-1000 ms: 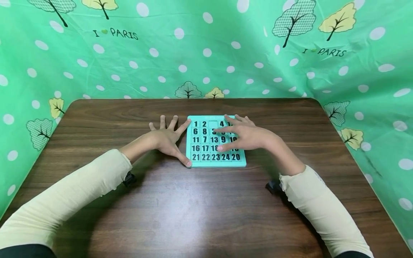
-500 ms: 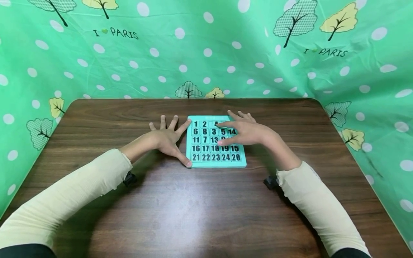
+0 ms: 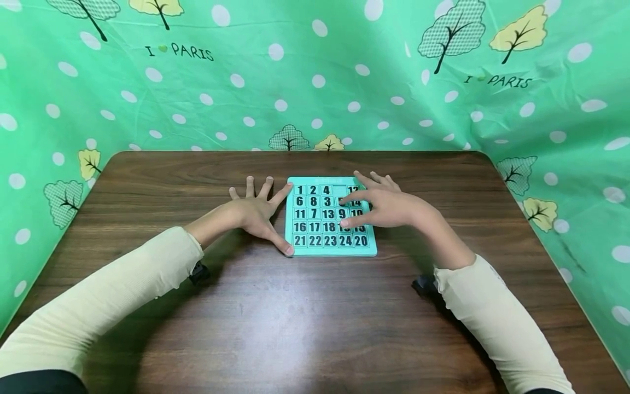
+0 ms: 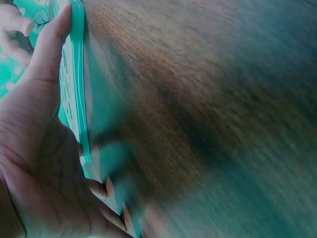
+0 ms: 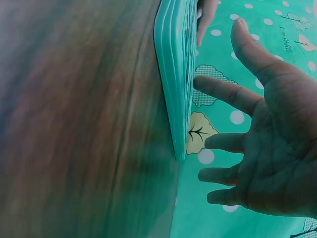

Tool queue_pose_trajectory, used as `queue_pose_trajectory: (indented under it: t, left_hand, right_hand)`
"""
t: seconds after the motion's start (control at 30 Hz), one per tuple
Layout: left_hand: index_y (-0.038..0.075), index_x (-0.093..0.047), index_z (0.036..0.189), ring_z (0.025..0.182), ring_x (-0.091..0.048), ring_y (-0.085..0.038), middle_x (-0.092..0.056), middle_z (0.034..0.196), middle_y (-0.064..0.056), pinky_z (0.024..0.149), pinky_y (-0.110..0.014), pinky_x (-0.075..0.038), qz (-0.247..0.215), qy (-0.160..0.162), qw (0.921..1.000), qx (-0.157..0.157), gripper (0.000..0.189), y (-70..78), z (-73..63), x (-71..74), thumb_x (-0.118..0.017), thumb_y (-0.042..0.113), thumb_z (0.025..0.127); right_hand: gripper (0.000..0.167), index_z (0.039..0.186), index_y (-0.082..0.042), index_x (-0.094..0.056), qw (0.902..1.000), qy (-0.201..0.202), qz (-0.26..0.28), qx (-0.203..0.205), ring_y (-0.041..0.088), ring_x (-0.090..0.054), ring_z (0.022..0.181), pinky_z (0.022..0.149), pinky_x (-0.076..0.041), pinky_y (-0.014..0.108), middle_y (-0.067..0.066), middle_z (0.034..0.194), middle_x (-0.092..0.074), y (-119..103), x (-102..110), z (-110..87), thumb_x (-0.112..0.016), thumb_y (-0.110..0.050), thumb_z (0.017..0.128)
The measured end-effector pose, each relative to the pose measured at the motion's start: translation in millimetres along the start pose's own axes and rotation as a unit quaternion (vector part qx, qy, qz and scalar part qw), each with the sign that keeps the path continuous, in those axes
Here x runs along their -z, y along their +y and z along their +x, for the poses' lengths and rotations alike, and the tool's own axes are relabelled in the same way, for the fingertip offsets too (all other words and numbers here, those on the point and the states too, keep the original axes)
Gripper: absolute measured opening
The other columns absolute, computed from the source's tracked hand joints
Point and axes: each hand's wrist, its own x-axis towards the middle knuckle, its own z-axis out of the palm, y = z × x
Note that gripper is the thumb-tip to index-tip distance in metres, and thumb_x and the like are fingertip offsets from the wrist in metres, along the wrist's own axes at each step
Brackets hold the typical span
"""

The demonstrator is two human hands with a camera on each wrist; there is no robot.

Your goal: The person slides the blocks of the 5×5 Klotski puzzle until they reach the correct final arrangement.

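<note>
Okay, so your flat turquoise square number puzzle point(image 3: 321, 220) sits far-middle on the brown wood-grain bench point(image 3: 275, 317), your left hand point(image 3: 255, 213) spread against its left edge, right hand point(image 3: 386, 208) splayed over its right side.

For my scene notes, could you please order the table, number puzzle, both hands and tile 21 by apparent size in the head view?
Table
Number puzzle
Left hand, right hand: too alike to rank
Tile 21

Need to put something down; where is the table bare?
The table is bare between the sleeves, on the near side of the number puzzle, and at both far corners. The puzzle is crowded: left hand at its left edge, right hand over its right.
</note>
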Motion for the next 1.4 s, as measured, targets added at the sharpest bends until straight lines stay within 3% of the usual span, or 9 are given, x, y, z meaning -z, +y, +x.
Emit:
queue_pose_trajectory:
  t: [0.5,0.9,1.27,1.4]
  left_hand:
    - [0.044,0.031,0.174,0.163,0.035,-0.063,0.031,0.185,-0.022,0.12,-0.096,0.014,-0.003,-0.004,1.0,0.002,0.166,0.8,0.6,-0.3,-0.084,0.097,0.067]
    - [0.042,0.031,0.175,0.163,0.035,-0.064,0.03,0.185,-0.023,0.12,-0.096,0.013,-0.001,-0.003,1.0,0.0,0.165,0.4,0.5,0.4,-0.084,0.096,0.069]
    - [0.042,0.03,0.175,0.162,0.036,-0.063,0.031,0.185,-0.022,0.12,-0.096,0.014,-0.005,-0.006,1.0,0.003,0.166,-0.3,-0.4,1.1,-0.085,0.096,0.068]
    - [0.042,0.03,0.175,0.163,0.035,-0.063,0.03,0.185,-0.023,0.12,-0.096,0.013,-0.002,-0.005,1.0,0.0,0.165,0.7,-0.1,0.9,-0.084,0.096,0.068]
  right_hand:
    - [0.081,0.171,-0.035,-0.051,0.9996,-0.01,0.009,-0.026,0.064,0.0,0.172,0.134,0.002,0.084,0.025,0.19,-0.006,11.1,2.5,6.8,-0.07,-0.072,0.103]
    - [0.065,0.151,-0.029,-0.074,0.9995,0.009,0.02,-0.023,0.069,-0.003,0.17,0.132,0.0,0.087,0.031,0.187,-0.013,23.9,10.2,-24.0,-0.076,-0.07,0.1]
    - [0.065,0.157,-0.031,-0.068,0.9998,-0.003,0.019,0.002,0.065,-0.004,0.172,0.133,-0.001,0.086,0.026,0.189,-0.011,9.7,0.4,-10.1,-0.076,-0.066,0.102]
    - [0.068,0.16,-0.031,-0.066,0.9997,0.003,0.022,-0.008,0.064,-0.002,0.172,0.134,0.001,0.084,0.026,0.19,-0.009,16.5,2.7,-9.8,-0.075,-0.067,0.102]
